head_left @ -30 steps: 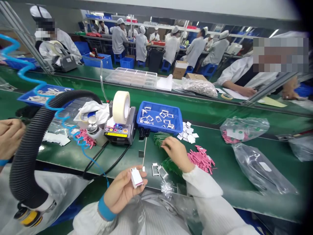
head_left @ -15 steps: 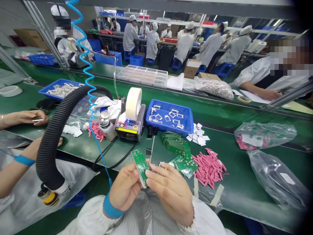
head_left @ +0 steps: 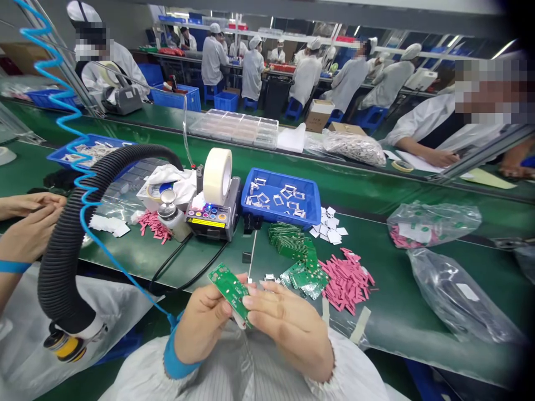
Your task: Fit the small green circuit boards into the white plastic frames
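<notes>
A green circuit board (head_left: 229, 289) is held tilted above the table's near edge, with a white part showing under its lower end. My left hand (head_left: 200, 320), with a blue strap at the wrist, grips the board's left edge between thumb and fingers. From the other side, my right hand (head_left: 288, 323) closes its fingertips on the lower right end of the same board. Just beyond my hands lie a stack of green boards (head_left: 288, 242), a few loose boards (head_left: 307, 278) and a heap of pink strips (head_left: 346, 278).
A blue tray (head_left: 280, 214) holds white frames, beside white square pieces (head_left: 330, 228). The tape dispenser (head_left: 213, 220) and a pump bottle (head_left: 169, 214) stand left of it. A black hose (head_left: 54, 262) arches at the left near a co-worker's hands (head_left: 33, 228). Plastic bags (head_left: 455, 295) lie right.
The board has turned, its upper end leaning further left, still between both hands. The view has shifted right. At the left, the co-worker's hands have come together.
</notes>
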Action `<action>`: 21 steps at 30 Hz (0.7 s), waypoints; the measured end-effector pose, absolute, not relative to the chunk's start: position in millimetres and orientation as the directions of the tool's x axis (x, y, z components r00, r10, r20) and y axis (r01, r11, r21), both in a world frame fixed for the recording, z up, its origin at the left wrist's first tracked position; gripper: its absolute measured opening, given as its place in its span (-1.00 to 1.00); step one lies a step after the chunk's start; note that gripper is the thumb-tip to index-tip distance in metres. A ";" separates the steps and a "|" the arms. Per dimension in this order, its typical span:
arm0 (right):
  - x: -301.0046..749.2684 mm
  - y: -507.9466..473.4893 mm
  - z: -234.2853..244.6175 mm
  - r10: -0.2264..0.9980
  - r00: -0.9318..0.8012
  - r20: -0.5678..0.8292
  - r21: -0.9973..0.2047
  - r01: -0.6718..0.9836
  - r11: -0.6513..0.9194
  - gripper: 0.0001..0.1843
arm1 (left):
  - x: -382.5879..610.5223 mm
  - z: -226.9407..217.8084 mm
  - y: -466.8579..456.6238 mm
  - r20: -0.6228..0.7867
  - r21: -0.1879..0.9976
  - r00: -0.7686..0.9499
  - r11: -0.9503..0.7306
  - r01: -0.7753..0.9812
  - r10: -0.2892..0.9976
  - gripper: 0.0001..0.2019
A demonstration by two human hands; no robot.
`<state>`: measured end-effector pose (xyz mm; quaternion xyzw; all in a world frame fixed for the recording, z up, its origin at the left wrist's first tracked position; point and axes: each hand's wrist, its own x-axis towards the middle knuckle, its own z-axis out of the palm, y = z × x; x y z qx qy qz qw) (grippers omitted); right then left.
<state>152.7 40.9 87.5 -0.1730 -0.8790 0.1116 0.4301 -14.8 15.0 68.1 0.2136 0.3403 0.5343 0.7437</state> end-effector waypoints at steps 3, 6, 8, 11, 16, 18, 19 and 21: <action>152.2 43.0 79.9 0.398 -0.556 0.730 -0.381 0.152 0.912 -0.75 | -13.4 66.5 14.6 -0.319 0.644 0.201 0.368 -0.670 0.926 -0.55; 152.7 48.0 75.3 0.451 -0.557 0.697 -0.458 0.138 0.878 -0.78 | -10.3 60.6 14.9 -0.343 0.621 0.164 0.354 -0.699 0.925 -0.56; 153.9 51.4 76.5 0.550 -0.567 0.613 -0.559 0.180 0.809 -0.86 | -6.1 54.9 16.2 -0.343 0.640 0.125 0.329 -0.695 0.931 -0.63; 155.7 53.2 83.1 0.745 -0.504 0.437 -0.708 0.318 0.630 -0.80 | 4.9 47.3 20.6 -0.331 0.689 0.092 0.307 -0.657 0.939 -0.67; 170.3 60.5 94.6 0.809 -0.534 0.246 -0.709 0.470 0.526 -0.86 | 27.1 45.5 34.8 -0.318 0.712 0.135 0.330 -0.620 0.938 -0.61; 191.1 79.5 97.9 0.820 -0.511 0.258 -0.652 0.534 0.538 -0.85 | 30.3 47.9 41.1 -0.306 0.694 0.173 0.344 -0.632 0.936 -0.52; 206.2 94.8 98.9 0.842 -0.459 0.284 -0.599 0.601 0.529 -0.86 | 29.8 49.0 43.8 -0.309 0.684 0.184 0.352 -0.639 0.933 -0.48; 243.6 136.7 98.5 0.891 -0.284 0.354 -0.444 0.787 0.428 -0.89 | 24.4 49.6 47.7 -0.348 0.678 0.177 0.378 -0.631 0.921 -0.52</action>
